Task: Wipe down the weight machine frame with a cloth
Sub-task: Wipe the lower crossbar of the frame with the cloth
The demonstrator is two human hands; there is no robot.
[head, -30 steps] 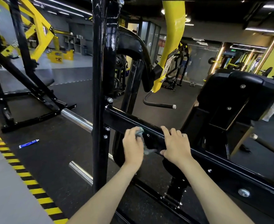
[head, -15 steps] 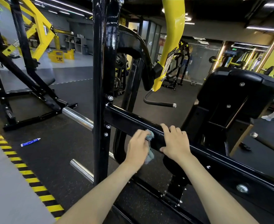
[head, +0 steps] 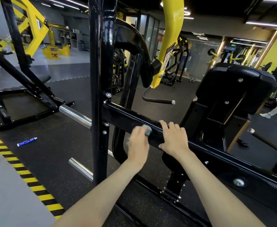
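Viewpoint: from the wearer's head, looking forward and down along two bare forearms in a gym.

Frame: a glossy black sloping steel beam (head: 123, 117) runs from a tall black upright post (head: 100, 79) at centre-left down toward the lower right, and bolts join the two.

Left hand (head: 138, 143): blurred, pressed against the near face of the beam, with its fingers curled around the cloth.

Cloth: a small blue-grey cloth (head: 148, 130) is bunched up and shows only at the fingertips of the left hand. It touches the beam just below its top edge, just left of the right hand.

Right hand (head: 173, 138): it grips the beam just beside the left hand. Four fingers lie close together, hooked over the top edge, with the thumb against the lower edge.

Behind the beam: a curved yellow painted arm (head: 172, 30) hangs from above and carries a printed label. Below it a bent black handle with a chrome end cap (head: 159, 100) sticks out to the right.

Right side: a black padded backrest (head: 236, 86) stands beyond the beam, its back to the camera.

Left of the post: a chrome weight-plate peg (head: 75, 115) juts out toward the left, and a shorter chrome peg (head: 80, 168) sits lower down.

Floor: dark speckled rubber. A small blue and white tube (head: 27, 142) lies on it well to the left, near a yellow and black hazard stripe (head: 24, 172) that edges a grey strip.
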